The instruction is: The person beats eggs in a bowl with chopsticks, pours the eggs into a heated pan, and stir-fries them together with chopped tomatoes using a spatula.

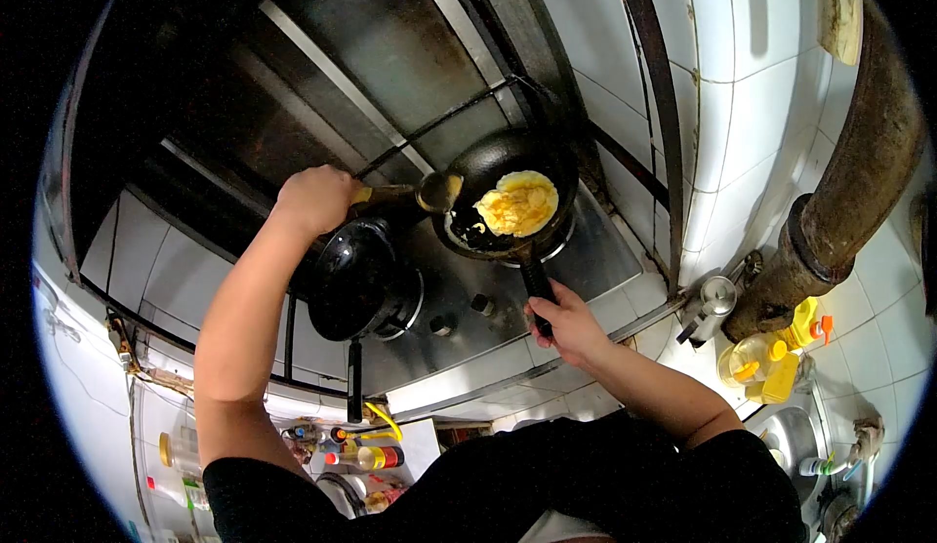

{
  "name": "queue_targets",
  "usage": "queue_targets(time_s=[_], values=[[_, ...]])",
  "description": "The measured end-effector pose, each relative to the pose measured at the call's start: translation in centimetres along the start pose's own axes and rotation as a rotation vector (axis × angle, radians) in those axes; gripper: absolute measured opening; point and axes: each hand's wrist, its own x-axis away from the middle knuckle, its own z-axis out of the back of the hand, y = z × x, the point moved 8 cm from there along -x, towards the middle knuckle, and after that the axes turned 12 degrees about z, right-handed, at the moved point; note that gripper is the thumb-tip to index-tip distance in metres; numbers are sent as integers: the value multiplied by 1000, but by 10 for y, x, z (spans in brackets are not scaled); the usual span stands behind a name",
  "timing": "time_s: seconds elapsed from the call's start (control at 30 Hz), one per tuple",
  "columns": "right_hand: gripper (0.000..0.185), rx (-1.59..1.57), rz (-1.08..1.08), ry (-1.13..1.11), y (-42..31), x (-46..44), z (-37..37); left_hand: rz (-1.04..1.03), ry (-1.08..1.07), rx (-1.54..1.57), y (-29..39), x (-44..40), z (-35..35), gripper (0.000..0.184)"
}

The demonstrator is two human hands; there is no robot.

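Note:
My right hand (571,326) grips the black handle of a frying pan (500,155), which sits over the right burner and tips slightly. Yellow and white scrambled egg (520,205) lies in a lump in its right half, with small bits to the left. My left hand (318,199) is closed round the handle of a ladle (438,193), whose round head is at the pan's left rim. Whether the ladle touches the rim I cannot tell. Below my left hand, a second black pan (349,284) stands over the left burner.
A steel stove top (503,323) with two knobs carries both pans. Dark metal bars frame it, and a thick brown pipe (847,192) runs down the right. A metal pitcher (717,296) and yellow bottles (778,377) stand near the sink (815,416). Sauce bottles (381,457) are at lower left.

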Motion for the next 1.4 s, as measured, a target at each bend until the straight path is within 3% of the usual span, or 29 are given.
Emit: queue_targets(time_s=[0.17,0.27,0.67,0.77,0.9,1.03,1.27,1.4], values=[[18,4,-4,13,-1,1,1,-105,-23,22,6,5,11,28],[20,-14,-5,-5,-3,2,-2,-86,89,-117,9,-3,13,28],[23,-3,-20,17,2,0,3,-108,53,-199,7,-11,-8,36],[23,-13,-13,17,1,0,3,-145,10,-103,1,-2,1,36],[23,8,-12,22,3,-1,4,-12,28,-109,2,-8,-9,33],[22,-3,-8,27,3,-1,5,-110,-51,59,6,2,-3,29],[20,-11,-2,21,3,-2,4,-40,-3,-86,13,3,13,25],[20,1,-8,7,2,-3,5,-161,-75,-26,25,9,21,22]])
